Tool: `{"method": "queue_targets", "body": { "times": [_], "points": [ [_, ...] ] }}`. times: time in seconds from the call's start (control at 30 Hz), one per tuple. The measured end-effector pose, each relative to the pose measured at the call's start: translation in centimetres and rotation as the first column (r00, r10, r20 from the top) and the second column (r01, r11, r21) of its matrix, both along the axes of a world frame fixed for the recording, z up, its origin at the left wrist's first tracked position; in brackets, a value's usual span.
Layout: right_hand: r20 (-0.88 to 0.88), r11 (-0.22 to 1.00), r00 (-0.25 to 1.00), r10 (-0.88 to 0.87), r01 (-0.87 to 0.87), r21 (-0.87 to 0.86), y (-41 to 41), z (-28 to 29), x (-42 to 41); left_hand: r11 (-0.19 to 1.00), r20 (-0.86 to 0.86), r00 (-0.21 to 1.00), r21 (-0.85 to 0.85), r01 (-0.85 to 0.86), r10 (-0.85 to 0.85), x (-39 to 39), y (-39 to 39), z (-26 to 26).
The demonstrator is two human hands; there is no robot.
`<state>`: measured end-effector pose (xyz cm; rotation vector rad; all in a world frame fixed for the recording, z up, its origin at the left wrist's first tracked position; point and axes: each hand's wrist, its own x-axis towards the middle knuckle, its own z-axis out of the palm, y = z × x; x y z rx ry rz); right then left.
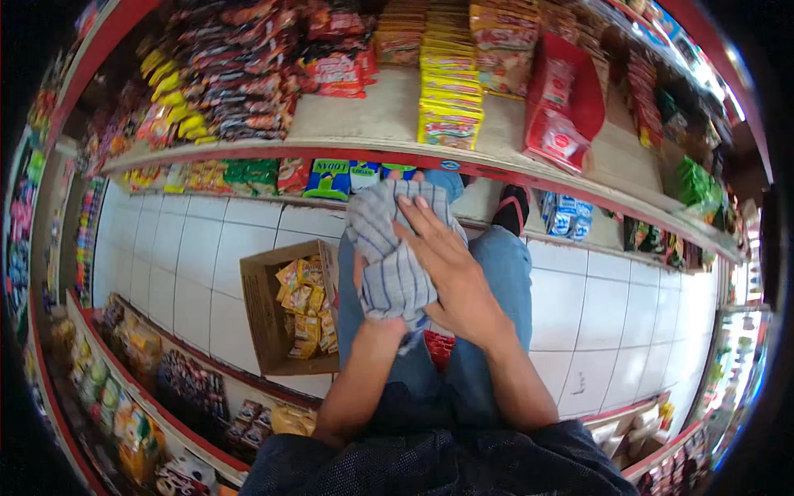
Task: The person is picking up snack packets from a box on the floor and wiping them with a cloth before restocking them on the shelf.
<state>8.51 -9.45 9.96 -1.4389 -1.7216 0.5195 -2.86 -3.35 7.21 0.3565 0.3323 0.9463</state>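
Observation:
A white cloth with dark blue stripes lies bunched between my two hands, above my knees. My left hand is under it and mostly covered; its wrist and a few fingertips past the far edge show. From above, my right hand presses on the folds, fingers long and close together. Whether anything is wrapped inside the cloth cannot be seen. Beside my left leg stands an open cardboard box with several yellow sachets in it. Something red shows between my thighs.
In front, a shelf with a red edge crosses over my feet. It bears yellow sachets, red packets and a red holder. Blue-green packs and blue-white sachets sit on the lower shelf. More stocked shelves stand behind, over white floor tiles.

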Motion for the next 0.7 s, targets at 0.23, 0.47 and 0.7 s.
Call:
{"method": "queue_targets", "body": {
  "times": [0.23,0.47,0.7],
  "points": [
    [0.116,0.998,0.992,0.057,-0.059,0.009,-0.6,0.2,-1.0,0.984,0.026,0.998,0.170,-0.059,0.056,0.7,1.7,-0.6],
    [0.029,0.997,0.999,-0.043,0.041,0.072,0.4,-0.3,-0.3,0.964,0.685,0.726,-0.226,0.138,0.057,-1.5,-2.4,-3.1],
    [0.044,0.989,0.997,0.062,-0.067,0.128,-0.4,0.0,-1.4,0.994,0.390,0.921,0.106,-0.029,-0.015,-0.8,4.3,-1.0]
  ]
}}
